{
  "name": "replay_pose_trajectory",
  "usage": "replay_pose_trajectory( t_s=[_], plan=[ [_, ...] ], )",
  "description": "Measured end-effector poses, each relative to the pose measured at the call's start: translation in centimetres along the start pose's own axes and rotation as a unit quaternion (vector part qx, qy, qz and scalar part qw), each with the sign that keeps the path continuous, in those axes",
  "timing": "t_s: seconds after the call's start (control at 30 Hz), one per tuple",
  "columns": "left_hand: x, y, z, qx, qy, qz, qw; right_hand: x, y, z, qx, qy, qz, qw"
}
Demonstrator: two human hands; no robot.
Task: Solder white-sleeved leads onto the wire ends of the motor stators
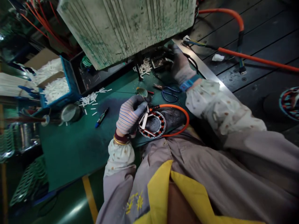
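My left hand (130, 113), in a striped knit glove, is closed with thumb and forefinger pinched at the left edge of a ring-shaped motor stator (161, 119). White insulating sleeves (144, 120) stick out by the fingertips. An orange cable (187, 116) runs from the stator's top and loops round its right side. My right hand (181, 63), gloved with a blue band at the wrist, reaches to a small dark tray (159, 63) at the bench's back. Its fingers are dark and blurred, so their grip is unclear. Blue-handled scissors (171, 94) lie just below it.
A worn pale machine housing (130, 31) overhangs the back of the green bench mat (70, 149). Loose white sleeves (88, 99) lie near a blue bin (74, 84) filled with more. A marker pen (102, 117) rests left of my hand. Orange cables (257, 56) cross the slatted surface at right.
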State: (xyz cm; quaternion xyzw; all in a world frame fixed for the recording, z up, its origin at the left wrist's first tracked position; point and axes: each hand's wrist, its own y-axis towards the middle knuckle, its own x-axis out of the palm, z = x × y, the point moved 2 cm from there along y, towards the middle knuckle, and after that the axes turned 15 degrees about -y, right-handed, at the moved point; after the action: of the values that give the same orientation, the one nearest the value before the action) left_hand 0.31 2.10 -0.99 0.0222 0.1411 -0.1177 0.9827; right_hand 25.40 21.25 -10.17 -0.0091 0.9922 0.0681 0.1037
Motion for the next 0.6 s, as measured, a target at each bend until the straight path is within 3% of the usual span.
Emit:
replay_pose_trajectory(
  t_s=[0.07, 0.13, 0.23, 0.33, 0.4, 0.47, 0.6],
  plan=[
    [-0.1, 0.2, -0.3, -0.022, -0.017, 0.012, 1.0, 0.2, 1.2, -0.7, -0.006, -0.104, 0.033, 0.994],
    [0.0, 0.0, -0.6, -0.042, -0.028, 0.022, 0.999, 0.1, -0.5, -1.8, 0.004, -0.224, 0.07, 0.972],
    [0.3, -0.4, -0.8, -0.061, -0.052, 0.027, 0.996, -0.1, -7.3, -4.3, -0.004, -0.32, 0.102, 0.942],
    [0.7, -0.4, -1.1, -0.054, -0.071, 0.034, 0.995, 0.6, -15.0, -7.3, -0.145, -0.37, 0.091, 0.913],
    [1.0, -0.3, -1.3, -0.034, -0.058, 0.048, 0.997, 1.4, -18.2, -8.3, -0.219, -0.371, 0.104, 0.897],
    [1.2, -0.3, -1.4, -0.014, -0.043, 0.061, 0.997, 2.3, -19.5, -8.3, -0.266, -0.367, 0.108, 0.884],
    [1.6, -0.5, -1.5, 0.01, -0.019, 0.083, 0.996, 3.2, -18.9, -7.3, -0.298, -0.384, 0.085, 0.87]
  ],
)
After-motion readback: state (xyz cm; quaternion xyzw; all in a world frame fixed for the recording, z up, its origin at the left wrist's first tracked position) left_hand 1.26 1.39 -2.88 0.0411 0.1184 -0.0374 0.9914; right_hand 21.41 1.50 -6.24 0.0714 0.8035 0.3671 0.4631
